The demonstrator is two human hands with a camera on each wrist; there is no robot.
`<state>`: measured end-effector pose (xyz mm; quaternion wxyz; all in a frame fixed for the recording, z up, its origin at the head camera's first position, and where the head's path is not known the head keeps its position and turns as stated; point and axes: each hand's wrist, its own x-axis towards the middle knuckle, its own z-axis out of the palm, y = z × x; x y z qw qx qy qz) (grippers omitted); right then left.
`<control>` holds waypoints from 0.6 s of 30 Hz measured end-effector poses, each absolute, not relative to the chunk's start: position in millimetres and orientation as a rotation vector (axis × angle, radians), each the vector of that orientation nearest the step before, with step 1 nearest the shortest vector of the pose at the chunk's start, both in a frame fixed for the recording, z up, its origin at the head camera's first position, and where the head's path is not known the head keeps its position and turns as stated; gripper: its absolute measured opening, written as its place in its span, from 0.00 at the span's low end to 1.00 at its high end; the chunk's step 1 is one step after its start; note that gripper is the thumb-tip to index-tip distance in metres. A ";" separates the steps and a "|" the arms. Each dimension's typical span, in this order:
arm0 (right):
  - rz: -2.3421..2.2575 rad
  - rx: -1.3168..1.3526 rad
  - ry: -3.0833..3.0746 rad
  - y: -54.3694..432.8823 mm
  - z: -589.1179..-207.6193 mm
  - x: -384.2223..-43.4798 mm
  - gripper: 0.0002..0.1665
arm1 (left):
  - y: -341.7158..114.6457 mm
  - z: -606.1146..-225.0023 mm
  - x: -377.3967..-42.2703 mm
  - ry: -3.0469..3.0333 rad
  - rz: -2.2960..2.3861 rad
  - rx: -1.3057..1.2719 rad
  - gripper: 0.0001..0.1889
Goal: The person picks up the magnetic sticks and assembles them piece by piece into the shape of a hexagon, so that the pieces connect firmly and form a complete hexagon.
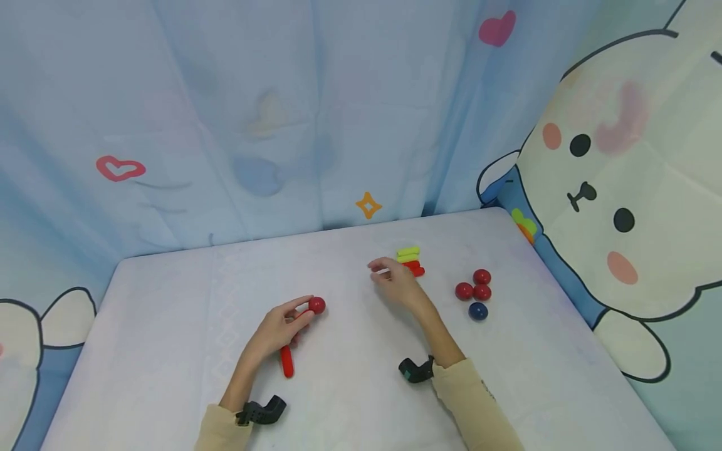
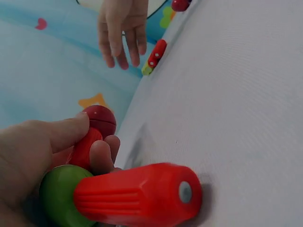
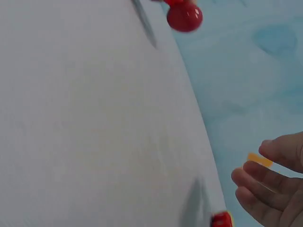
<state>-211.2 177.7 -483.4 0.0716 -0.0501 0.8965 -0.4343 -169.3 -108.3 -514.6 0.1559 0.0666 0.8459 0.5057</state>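
My left hand (image 1: 272, 331) holds a small assembly of toy rods and balls. Thumb and fingers pinch a red rod (image 2: 88, 147) tipped by a red ball (image 1: 317, 305). Below it in the left wrist view, a green ball (image 2: 60, 196) joins a second red rod (image 1: 287, 362), whose free end shows a grey metal disc. The palm and fingers hide part of the assembly. Fingers loosely spread, my right hand (image 1: 397, 287) hovers with nothing in it, just left of the red rods (image 1: 416, 270) and yellow-green rods (image 1: 408, 254).
Right of the rods, several red balls (image 1: 464, 290) and a dark blue ball (image 1: 478, 311) lie together on the white table (image 1: 361, 401). A light blue curtain (image 1: 225, 94) hangs behind the table's back edge. Both wrists carry black camera mounts (image 1: 416, 371).
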 end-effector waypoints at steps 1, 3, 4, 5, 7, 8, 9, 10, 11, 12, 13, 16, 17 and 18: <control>-1.272 -0.120 2.749 187.2 -482.3 -213.1 0.18 | -109.2 -514.6 -169.1 2.421 1.444 0.197 0.24; -1.165 -0.054 2.845 205.0 -481.1 -215.7 0.19 | -111.2 -514.9 -168.8 2.424 1.431 0.208 0.25; -1.119 -0.021 2.876 212.2 -480.1 -216.0 0.19 | -112.1 -514.8 -168.6 2.427 1.420 0.210 0.25; -1.064 0.007 2.895 218.5 -479.9 -216.4 0.20 | -113.0 -514.6 -168.4 2.430 1.410 0.212 0.25; -0.990 0.053 2.889 227.5 -478.6 -215.8 0.20 | -114.5 -514.4 -167.8 2.428 1.401 0.208 0.26; -0.954 0.063 2.881 230.6 -478.5 -215.6 0.21 | -114.9 -514.2 -167.6 2.426 1.402 0.208 0.26; -0.928 0.064 2.870 232.8 -478.8 -215.8 0.21 | -114.9 -514.1 -167.5 2.421 1.406 0.210 0.27; -0.906 0.059 2.863 234.2 -478.8 -215.8 0.21 | -114.7 -514.1 -167.5 2.417 1.413 0.211 0.27; -0.885 0.048 2.857 235.2 -479.3 -216.0 0.21 | -114.4 -514.0 -167.5 2.412 1.424 0.212 0.27; -0.871 0.047 2.851 235.8 -479.7 -216.5 0.21 | -113.9 -514.2 -167.6 2.404 1.439 0.213 0.27; -0.854 0.039 2.850 236.1 -480.3 -217.0 0.21 | -113.2 -514.4 -167.9 2.395 1.456 0.214 0.26; -0.802 0.023 2.859 235.8 -481.6 -217.8 0.21 | -111.0 -515.0 -168.7 2.356 1.513 0.196 0.25; -0.787 0.018 2.864 235.7 -482.1 -217.9 0.20 | -110.4 -515.5 -169.0 2.342 1.530 0.189 0.25; -0.776 0.015 2.870 235.7 -482.5 -218.1 0.20 | -110.0 -516.0 -169.3 2.329 1.546 0.181 0.25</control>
